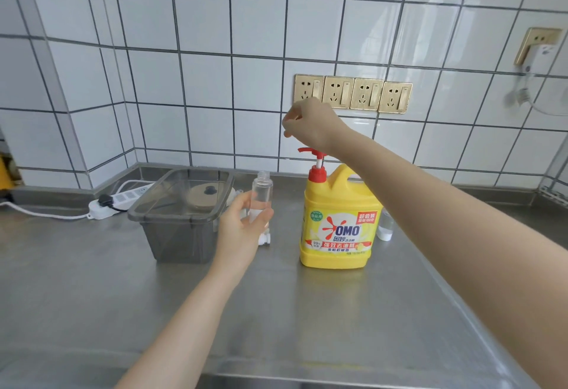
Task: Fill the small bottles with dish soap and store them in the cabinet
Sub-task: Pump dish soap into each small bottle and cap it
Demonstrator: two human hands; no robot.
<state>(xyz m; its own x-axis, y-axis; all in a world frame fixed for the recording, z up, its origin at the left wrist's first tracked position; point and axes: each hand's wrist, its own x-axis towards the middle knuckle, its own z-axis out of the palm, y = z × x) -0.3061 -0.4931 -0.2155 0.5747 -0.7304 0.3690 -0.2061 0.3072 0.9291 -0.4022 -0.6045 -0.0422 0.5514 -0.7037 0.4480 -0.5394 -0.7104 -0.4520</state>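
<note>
A steel counter (92,281) against white tiles. Left of the yellow soap jug (338,222), the left hand (239,228) loosely wraps an uncapped empty bottle (262,196). The right hand (310,122), fingers curled on nothing, hovers above the jug's pump (313,152). Filling looks unstarted (another bottle (385,225) waits behind the jug). Open counter lies nearer.

You see a brushed, dull metal counter (307,311), glossy wall tiles (215,35), a clear plastic bottle (262,196), and a smoky translucent plastic bin (181,228).
</note>
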